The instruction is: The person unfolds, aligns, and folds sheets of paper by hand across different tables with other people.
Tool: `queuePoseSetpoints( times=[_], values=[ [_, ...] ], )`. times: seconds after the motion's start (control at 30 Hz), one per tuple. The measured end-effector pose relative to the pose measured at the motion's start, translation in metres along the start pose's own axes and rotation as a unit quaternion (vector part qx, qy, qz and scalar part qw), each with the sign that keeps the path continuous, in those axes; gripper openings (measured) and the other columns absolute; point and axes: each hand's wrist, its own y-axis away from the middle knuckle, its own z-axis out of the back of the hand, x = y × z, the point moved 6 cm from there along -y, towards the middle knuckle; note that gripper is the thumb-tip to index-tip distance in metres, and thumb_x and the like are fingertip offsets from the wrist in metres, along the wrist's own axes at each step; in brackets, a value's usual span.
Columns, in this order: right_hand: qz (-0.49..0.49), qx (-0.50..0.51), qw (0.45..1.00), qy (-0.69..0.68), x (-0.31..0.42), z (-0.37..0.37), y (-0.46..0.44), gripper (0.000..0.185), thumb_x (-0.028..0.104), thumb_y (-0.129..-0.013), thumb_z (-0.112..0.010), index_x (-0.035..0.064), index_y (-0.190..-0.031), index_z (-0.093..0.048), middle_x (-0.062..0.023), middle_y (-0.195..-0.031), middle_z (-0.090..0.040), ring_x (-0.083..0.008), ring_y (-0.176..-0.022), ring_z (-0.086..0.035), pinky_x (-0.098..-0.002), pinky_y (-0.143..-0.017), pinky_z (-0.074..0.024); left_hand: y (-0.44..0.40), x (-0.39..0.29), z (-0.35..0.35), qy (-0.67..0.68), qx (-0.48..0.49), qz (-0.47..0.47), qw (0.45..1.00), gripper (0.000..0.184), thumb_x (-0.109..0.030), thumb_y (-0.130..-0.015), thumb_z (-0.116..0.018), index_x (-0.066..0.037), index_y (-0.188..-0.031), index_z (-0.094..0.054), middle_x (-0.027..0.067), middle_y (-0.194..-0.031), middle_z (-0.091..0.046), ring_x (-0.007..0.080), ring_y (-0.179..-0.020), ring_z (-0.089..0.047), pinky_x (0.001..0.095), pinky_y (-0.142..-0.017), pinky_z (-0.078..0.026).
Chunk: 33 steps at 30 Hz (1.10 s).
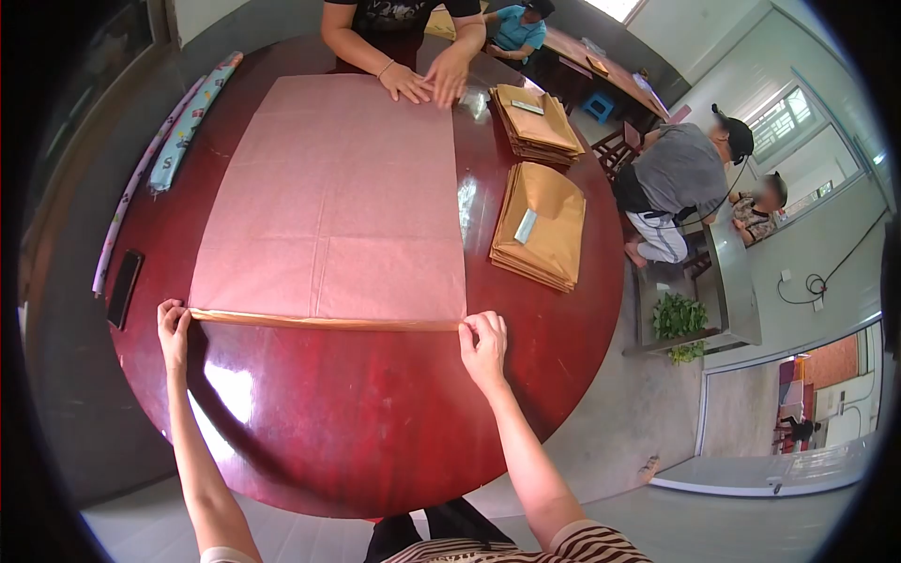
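A large pinkish paper sheet [328, 197] lies over a round, dark red, glossy table [375, 403]. Its near edge is turned up in a narrow yellowish-brown strip. My left hand [173, 321] pinches the left end of that strip between closed fingers. At the right end, my right hand [484, 340] grips the same edge, fingers closed. Faint crease lines run across the sheet's middle. Opposite me, another person's two hands [427, 83] rest on or just above the sheet's far edge; the one on the right is slightly blurred.
Two stacks of brown paper envelopes, one farther [535, 122] and one nearer [540, 225], sit to the right. A dark phone [124, 289] and two patterned rolls [192, 122] lie along the left. Other people [680, 169] are beyond the table, near a leafy plant [680, 324].
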Motion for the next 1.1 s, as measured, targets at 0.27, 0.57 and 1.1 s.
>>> queuePoseSetpoints(
  times=[0.27,0.57,1.1],
  values=[
    [0.001,-0.005,1.0,0.005,0.0,0.001,-0.001,0.01,0.006,-0.075,-0.064,0.0063,-0.078,-0.054,-0.0079,-0.078,-0.051,-0.0276,-0.077,-0.05,-0.0392,-0.072,-0.0399,0.001,-0.001,0.001,-0.007,-0.007,-0.009,1.0,0.014,-0.009,-0.082,-0.06,0.003,-0.077,-0.055,0.0048,-0.105,-0.046,0.0165,-0.101,-0.047,0.0253,-0.087,-0.036],
    [0.008,-0.002,1.0,-0.001,0.0,0.0,0.001,0.009,0.007,-0.076,-0.063,0.0062,-0.078,-0.054,-0.008,-0.079,-0.051,-0.0279,-0.077,-0.05,-0.0394,-0.072,-0.0398,-0.001,-0.006,0.003,-0.014,0.015,-0.011,1.0,0.013,-0.009,-0.082,-0.06,0.003,-0.078,-0.056,0.0068,-0.105,-0.049,0.0174,-0.101,-0.049,0.026,-0.086,-0.037],
    [0.181,0.117,0.976,0.02,0.017,0.017,-0.006,0.01,-0.001,-0.074,-0.063,0.0038,-0.083,-0.06,-0.0086,-0.098,-0.06,-0.0289,-0.092,-0.052,-0.0384,-0.083,-0.043,0.019,-0.041,0.009,-0.045,0.076,-0.065,0.994,0.01,-0.007,-0.084,-0.059,0.0,-0.088,-0.066,0.0085,-0.114,-0.051,0.02,-0.11,-0.047,0.0298,-0.094,-0.036]
  ],
)
